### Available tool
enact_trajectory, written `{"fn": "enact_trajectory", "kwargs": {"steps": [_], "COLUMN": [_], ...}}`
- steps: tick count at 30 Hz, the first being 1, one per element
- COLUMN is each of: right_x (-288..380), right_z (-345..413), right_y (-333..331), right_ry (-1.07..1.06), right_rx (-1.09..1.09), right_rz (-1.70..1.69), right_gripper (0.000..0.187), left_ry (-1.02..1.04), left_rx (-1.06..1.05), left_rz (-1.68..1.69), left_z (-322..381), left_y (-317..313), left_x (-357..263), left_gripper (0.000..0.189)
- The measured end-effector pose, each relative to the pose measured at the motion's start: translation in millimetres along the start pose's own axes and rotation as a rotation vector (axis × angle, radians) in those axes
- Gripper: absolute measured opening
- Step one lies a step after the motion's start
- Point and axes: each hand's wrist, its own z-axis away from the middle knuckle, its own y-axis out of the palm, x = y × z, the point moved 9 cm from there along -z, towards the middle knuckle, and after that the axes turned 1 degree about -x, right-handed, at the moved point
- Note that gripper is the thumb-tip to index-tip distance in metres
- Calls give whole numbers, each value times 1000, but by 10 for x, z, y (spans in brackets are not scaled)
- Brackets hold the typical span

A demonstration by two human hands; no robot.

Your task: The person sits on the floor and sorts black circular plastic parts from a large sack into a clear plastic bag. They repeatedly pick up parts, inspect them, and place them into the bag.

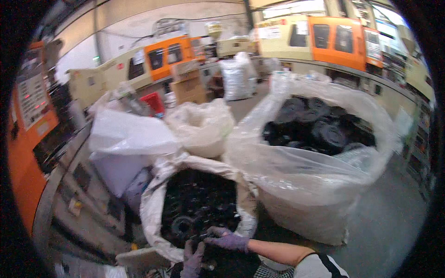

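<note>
A woven sack [153, 205] with its rim rolled outward stands before me, filled with small black parts [200, 201]. A round black piece [183, 225] lies on top near the close side. At the sack's near rim, my right hand [227, 239] in a purple-grey glove reaches in from the right, fingers bent over the black parts. My left hand [193, 259], gloved the same way, is just below and left of it, fingers pointing up. The fingertips of both come close together. Dark parts and blur hide whether either hand grips a piece.
To the right stands a large plastic-lined bag [299, 187] of round black parts [323, 128]. Behind are another white sack [198, 125], a white-covered stack [132, 135], cardboard boxes [189, 85] and a red bin [153, 104]. Orange and cream machines [339, 41] line the room; one orange machine [27, 139] is close left.
</note>
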Motion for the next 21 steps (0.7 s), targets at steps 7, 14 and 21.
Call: {"fn": "enact_trajectory", "kwargs": {"steps": [7, 14, 21], "right_x": [493, 410, 443], "right_z": [662, 772, 670], "right_y": [-111, 138, -2], "right_ry": [-609, -615, -409], "right_rx": [-117, 269, 170], "right_rz": [513, 682, 464], "right_gripper": [22, 45, 58], "left_ry": [181, -199, -363], "left_rx": [253, 232, 324], "left_rz": [-316, -10, 545], "left_z": [366, 325, -429], "left_y": [179, 321, -5], "left_x": [-58, -168, 508], "left_gripper": [52, 34, 48]}}
